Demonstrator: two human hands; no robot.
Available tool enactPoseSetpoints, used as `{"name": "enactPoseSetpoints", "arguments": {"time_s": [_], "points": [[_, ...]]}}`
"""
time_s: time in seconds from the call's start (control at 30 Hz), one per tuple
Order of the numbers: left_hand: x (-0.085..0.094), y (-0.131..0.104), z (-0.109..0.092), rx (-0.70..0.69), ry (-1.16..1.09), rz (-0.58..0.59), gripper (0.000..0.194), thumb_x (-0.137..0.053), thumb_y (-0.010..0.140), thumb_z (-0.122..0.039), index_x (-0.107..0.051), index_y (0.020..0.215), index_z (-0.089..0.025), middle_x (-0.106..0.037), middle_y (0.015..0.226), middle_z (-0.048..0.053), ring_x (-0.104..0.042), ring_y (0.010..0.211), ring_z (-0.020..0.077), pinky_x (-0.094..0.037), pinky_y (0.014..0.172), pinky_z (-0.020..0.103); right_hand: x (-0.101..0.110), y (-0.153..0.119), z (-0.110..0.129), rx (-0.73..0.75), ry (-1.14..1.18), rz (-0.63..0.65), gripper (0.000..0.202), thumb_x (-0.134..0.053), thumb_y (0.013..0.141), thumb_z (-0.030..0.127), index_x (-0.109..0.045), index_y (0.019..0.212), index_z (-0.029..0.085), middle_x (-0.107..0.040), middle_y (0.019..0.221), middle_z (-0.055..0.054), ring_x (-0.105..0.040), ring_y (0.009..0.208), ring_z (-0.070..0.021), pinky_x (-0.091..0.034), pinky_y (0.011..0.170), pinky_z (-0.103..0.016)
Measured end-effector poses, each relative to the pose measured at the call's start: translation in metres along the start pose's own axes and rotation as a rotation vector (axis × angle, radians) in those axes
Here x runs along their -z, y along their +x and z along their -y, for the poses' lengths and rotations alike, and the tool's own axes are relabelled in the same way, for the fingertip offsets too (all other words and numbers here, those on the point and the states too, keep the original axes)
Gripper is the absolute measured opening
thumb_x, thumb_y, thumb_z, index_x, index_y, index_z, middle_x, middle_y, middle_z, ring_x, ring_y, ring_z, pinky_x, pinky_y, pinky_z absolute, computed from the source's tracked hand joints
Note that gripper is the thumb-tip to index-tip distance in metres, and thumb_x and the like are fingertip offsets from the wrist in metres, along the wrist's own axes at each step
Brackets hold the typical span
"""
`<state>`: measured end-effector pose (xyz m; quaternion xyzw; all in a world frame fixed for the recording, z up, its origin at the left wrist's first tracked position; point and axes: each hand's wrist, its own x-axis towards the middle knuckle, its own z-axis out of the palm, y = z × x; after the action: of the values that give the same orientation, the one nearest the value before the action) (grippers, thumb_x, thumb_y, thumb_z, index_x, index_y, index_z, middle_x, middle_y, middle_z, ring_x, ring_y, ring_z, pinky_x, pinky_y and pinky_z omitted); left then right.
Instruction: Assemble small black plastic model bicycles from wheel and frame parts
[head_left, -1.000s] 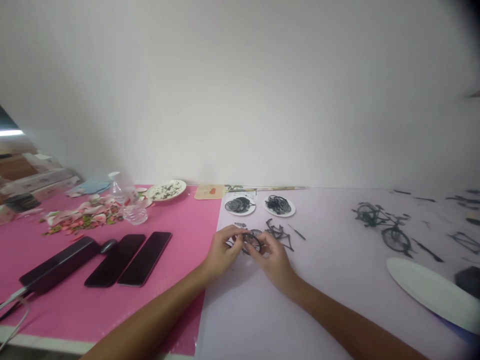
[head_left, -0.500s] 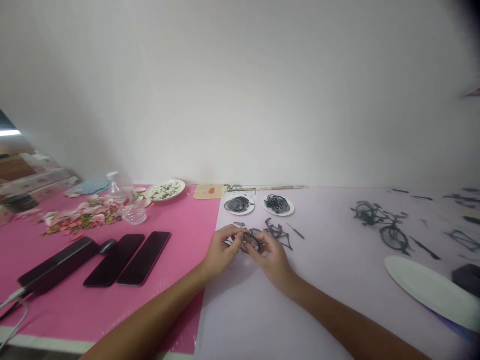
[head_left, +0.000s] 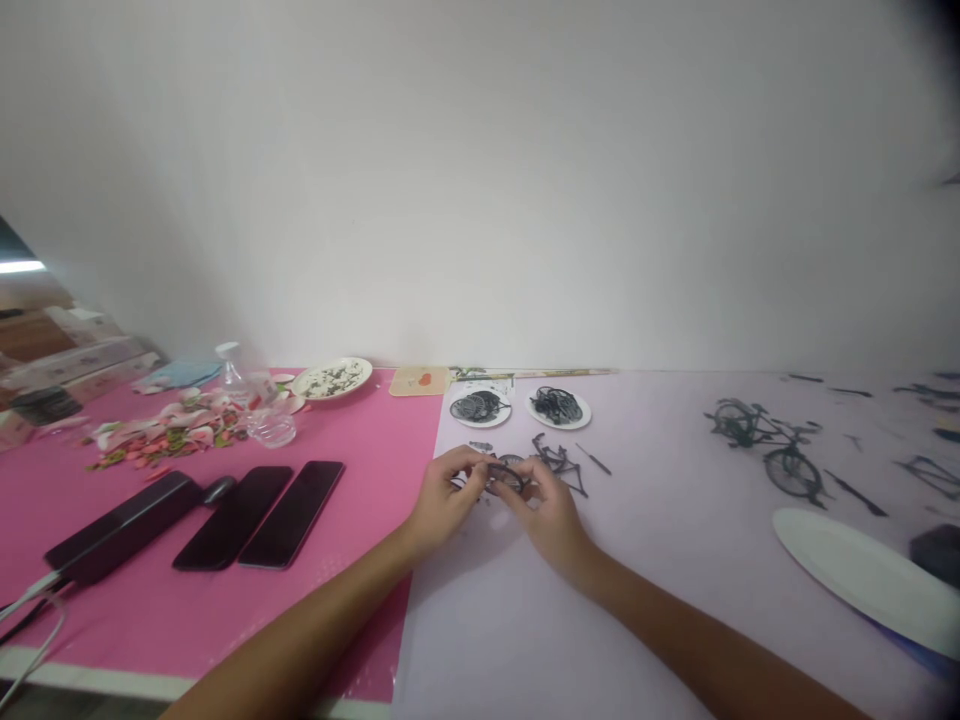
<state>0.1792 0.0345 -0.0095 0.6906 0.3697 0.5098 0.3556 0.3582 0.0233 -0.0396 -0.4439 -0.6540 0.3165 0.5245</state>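
Between my hands is a small black model bicycle wheel, raised a little above the pale table covering. My left hand pinches its left side with thumb and fingers. On the opposite side, my right hand closes its thumb and fingers on the rim. Just beyond my right fingers lies a black model bicycle frame, partly covered by the hand. A thin dark pointed tool rests to its right. Small black parts lie behind my left fingers.
Two white plates carry black wheels and parts near the wall. At right stand a model bicycle and a large white plate. Two phones, a black case, a plastic bottle and petal-like pieces occupy the pink side.
The wheel has tipped flatter between my fingers. My hands have barely moved, and the whole view has shifted very slightly.
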Motion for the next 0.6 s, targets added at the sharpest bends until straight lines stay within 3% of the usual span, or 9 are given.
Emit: {"name": "enactPoseSetpoints", "arguments": {"time_s": [0.6], "points": [[0.0006,0.0018,-0.0001,0.002,-0.129,0.083,0.026,-0.069,0.093,-0.041,-0.080,0.095,-0.018,-0.070,0.095,0.011,-0.066,0.091,0.0216,-0.051,0.084,0.034,0.0026,0.0044,-0.0080,0.010,0.048,-0.026,0.018,-0.070,0.093,0.040,-0.064,0.097,0.024,-0.070,0.099,-0.006,-0.066,0.098,-0.0246,-0.054,0.078,-0.034]]}}
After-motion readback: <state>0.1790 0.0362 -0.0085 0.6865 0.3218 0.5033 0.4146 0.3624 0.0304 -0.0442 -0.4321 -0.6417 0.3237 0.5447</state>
